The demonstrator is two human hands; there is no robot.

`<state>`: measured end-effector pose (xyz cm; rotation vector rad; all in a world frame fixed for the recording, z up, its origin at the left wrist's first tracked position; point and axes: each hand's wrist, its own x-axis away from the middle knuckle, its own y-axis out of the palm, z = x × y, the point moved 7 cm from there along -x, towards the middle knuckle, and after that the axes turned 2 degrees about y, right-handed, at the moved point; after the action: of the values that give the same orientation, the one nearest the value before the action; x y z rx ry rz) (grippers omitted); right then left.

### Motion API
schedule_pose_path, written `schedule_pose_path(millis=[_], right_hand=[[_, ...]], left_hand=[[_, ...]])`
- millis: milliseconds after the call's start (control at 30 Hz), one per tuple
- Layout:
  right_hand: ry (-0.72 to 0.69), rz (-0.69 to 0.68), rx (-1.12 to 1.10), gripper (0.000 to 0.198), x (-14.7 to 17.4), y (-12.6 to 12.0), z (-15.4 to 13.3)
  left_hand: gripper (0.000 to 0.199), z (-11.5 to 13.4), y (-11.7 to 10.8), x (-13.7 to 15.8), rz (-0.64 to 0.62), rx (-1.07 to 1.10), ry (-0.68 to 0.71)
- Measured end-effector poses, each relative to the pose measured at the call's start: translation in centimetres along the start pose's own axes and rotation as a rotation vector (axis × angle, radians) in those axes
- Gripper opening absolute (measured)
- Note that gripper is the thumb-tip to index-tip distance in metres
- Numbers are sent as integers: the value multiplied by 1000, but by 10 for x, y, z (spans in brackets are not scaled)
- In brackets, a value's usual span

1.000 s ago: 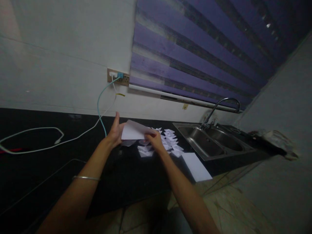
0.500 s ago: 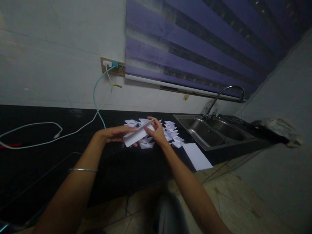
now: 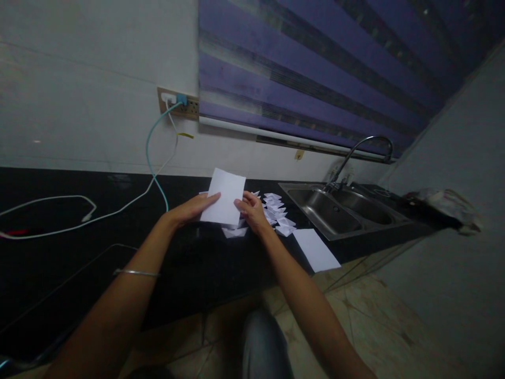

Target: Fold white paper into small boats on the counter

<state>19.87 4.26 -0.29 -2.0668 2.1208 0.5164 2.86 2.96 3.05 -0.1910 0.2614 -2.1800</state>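
While a purple striped blind (image 3: 232,73) hung over the pale wall (image 3: 79,79), a black counter (image 3: 189,279) ran beneath both, with a double-bowl metal sink (image 3: 329,213) set into it toward the right. Both arms reached forward over the counter, the left arm (image 3: 126,310) slanting up from the lower left and the right arm (image 3: 303,295) from the lower right, so that they converged near the middle. A loose white sheet (image 3: 317,251) lay flat by the counter's front edge, just beside the sink.

The held paper (image 3: 224,197) was between the two hands, its face tilted up toward the wearer, partly covering the folded pieces (image 3: 274,208) behind it; whether its lower edge touched the counter, I could not tell. The left hand (image 3: 193,208) gripped its left side, thumb laid across the face and fingers mostly hidden behind. The right hand (image 3: 252,210) pinched the right edge, thumb in front, fingers bent. A thin bangle (image 3: 138,272) circled the left forearm.
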Motion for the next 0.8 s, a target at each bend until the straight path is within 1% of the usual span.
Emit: schedule_pose_path(millis=[100,167,300,367,433,500,633,700,800], right_hand=[[-27,42,69,40,-2,-6,1],[-40,56,93,36,-4,-9,2],[-44,18,113,27,-6,-11,6],[-50,-11,106,25,-5,-10,7],[-68,-56,106,24,-4,-8,6],[-84,-91,133,23,-4,-6,5],[-101,-128,162,19,-3,-2,2],[-79,-134,127,23,-4,0,1],[-38,-86,60,30,-7,-2,2]], left_hand=[[68,0,-1,-4,-6,-62,37],[77,-2,-3,-7,-18,-63,47],[109,-12,-13,-8,-6,45,-31],[113,-17,-13,-6,-51,111,-68],[102,-21,-9,-3,-138,156,-88],[82,-24,-4,0,-204,166,-88],[50,-27,3,1,-265,113,-71],[39,-26,7,0,-303,92,-64],[32,-21,10,-1,-308,117,-38]])
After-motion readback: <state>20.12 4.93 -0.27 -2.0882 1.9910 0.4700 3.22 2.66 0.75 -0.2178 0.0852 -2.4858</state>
